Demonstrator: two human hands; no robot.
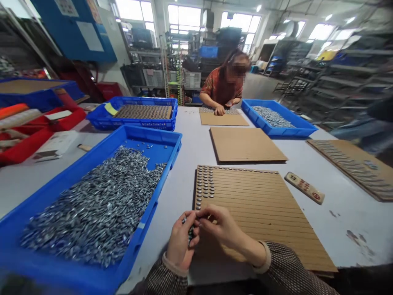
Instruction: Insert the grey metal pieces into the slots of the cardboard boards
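Observation:
My left hand point(180, 241) is curled around a small bunch of little metal parts point(190, 234) at the near left corner of a grooved cardboard sheet point(264, 209). Touching it, my right hand point(221, 229) pinches at those parts with its fingertips. Short rows of the same metal parts point(205, 184) stand in the sheet's left grooves and along its far edge. A big blue bin point(147, 221) heaped with loose metal parts point(101, 205) lies just left of my hands.
Another person sits at the table's far end, hands on a cardboard sheet point(222, 119), next to a blue bin point(276, 119). A plain cardboard sheet point(245, 145), a filled sheet point(356, 166), a small wooden tag point(304, 187), another blue bin point(138, 112) and red bins point(27, 135) surround me.

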